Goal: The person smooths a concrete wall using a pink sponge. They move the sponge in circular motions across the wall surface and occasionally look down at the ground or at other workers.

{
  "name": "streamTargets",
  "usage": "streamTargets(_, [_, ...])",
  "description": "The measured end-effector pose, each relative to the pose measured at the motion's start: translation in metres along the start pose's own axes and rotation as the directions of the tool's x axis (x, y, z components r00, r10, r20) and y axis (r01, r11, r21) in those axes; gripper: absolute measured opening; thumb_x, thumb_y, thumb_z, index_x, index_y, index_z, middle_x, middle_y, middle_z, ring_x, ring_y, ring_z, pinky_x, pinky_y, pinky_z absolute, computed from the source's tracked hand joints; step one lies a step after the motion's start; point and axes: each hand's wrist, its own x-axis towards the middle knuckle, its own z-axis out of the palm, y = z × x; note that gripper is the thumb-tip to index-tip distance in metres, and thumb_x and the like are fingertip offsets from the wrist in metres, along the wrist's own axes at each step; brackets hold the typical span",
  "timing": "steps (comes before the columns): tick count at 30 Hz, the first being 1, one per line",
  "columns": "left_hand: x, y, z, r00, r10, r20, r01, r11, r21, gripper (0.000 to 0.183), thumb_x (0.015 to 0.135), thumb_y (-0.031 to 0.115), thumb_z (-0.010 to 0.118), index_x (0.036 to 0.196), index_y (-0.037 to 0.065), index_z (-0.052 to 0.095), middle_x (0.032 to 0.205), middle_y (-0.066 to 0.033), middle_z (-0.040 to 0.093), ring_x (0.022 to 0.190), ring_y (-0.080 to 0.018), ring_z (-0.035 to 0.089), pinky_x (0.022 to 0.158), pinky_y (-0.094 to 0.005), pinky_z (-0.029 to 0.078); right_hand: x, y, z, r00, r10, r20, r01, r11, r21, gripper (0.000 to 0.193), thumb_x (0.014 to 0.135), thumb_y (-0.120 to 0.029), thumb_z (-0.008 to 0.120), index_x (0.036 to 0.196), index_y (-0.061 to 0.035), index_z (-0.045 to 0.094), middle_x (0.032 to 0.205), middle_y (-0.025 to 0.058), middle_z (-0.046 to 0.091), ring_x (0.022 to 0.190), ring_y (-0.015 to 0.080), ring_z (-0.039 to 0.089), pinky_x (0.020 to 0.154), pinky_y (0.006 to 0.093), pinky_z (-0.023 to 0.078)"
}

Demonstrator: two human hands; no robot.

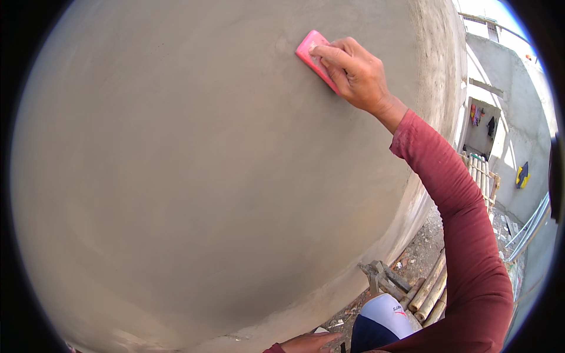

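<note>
My right hand (364,73) is closed on a small pink plastering float (311,42), a flat rectangular block held against the upper right part of a grey plastered wall (194,159). The float is tilted, its long side slanting down to the right. Its grip is mostly hidden by my fingers. At the bottom edge, low by the foot of the wall, part of my left hand (309,343) shows with its fingers stretched out. The picture's edge cuts off the rest of that hand, and nothing is seen in it.
Bamboo poles (432,291) lie bound together beside my knee, near some wooden pieces (385,276). Further off on the right stand a bamboo frame (479,173) and a grey wall with an opening (481,126) where clothes hang. Rubble covers the ground (421,250).
</note>
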Motion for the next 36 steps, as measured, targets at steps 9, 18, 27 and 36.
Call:
streamTargets(9, [-0.011, -0.003, -0.001, 0.999, 0.002, -0.04, -0.003, 1.0, -0.017, 0.062, 0.114, 0.045, 0.056, 0.156, 0.0, 0.059, 0.15, -0.0181, 0.066, 0.142, -0.0238, 0.062, 0.125, -0.0416, 0.044, 0.016, -0.028, 0.01, 0.955, -0.274, 0.115, 0.274, 0.962, 0.015, 0.024, 0.1, -0.01, 0.073, 0.12, -0.0247, 0.077, 0.096, 0.0008, 0.069, 0.08, 0.02, 0.069, 0.06, 0.0374, 0.056])
streamTargets(18, [-0.021, -0.006, 0.005, 0.997, -0.003, -0.082, -0.001, 0.999, -0.043, 0.064, 0.114, 0.048, 0.056, 0.156, -0.001, 0.058, 0.15, -0.0184, 0.067, 0.141, -0.0242, 0.062, 0.124, -0.0419, 0.044, 0.012, -0.064, 0.025, 0.963, -0.257, 0.078, 0.255, 0.966, 0.039, 0.027, 0.098, -0.006, 0.074, 0.117, -0.0256, 0.078, 0.094, -0.0007, 0.068, 0.077, 0.02, 0.067, 0.058, 0.0357, 0.055])
streamTargets(27, [-0.026, -0.003, -0.001, 0.997, -0.014, -0.08, 0.008, 0.998, -0.069, 0.067, 0.114, 0.051, 0.056, 0.156, -0.001, 0.058, 0.149, -0.0186, 0.067, 0.141, -0.0246, 0.062, 0.123, -0.0423, 0.045, 0.004, -0.091, 0.027, 0.967, -0.213, 0.143, 0.202, 0.976, 0.086, 0.026, 0.099, -0.01, 0.071, 0.12, -0.0246, 0.072, 0.09, 0.0028, 0.058, 0.077, 0.0213, 0.064, 0.06, 0.0353, 0.055])
streamTargets(36, [-0.04, 0.03, 0.011, 0.995, 0.007, -0.1, -0.037, 0.954, -0.296, 0.07, 0.114, 0.054, 0.056, 0.157, -0.001, 0.057, 0.148, -0.0189, 0.067, 0.141, -0.025, 0.062, 0.123, -0.0427, 0.045, -0.051, 0.023, -0.015, 0.93, 0.363, -0.059, -0.367, 0.906, -0.211, 0.031, 0.099, -0.011, 0.072, 0.126, -0.0249, 0.073, 0.099, 0.0014, 0.066, 0.081, 0.0222, 0.067, 0.065, 0.0353, 0.057])
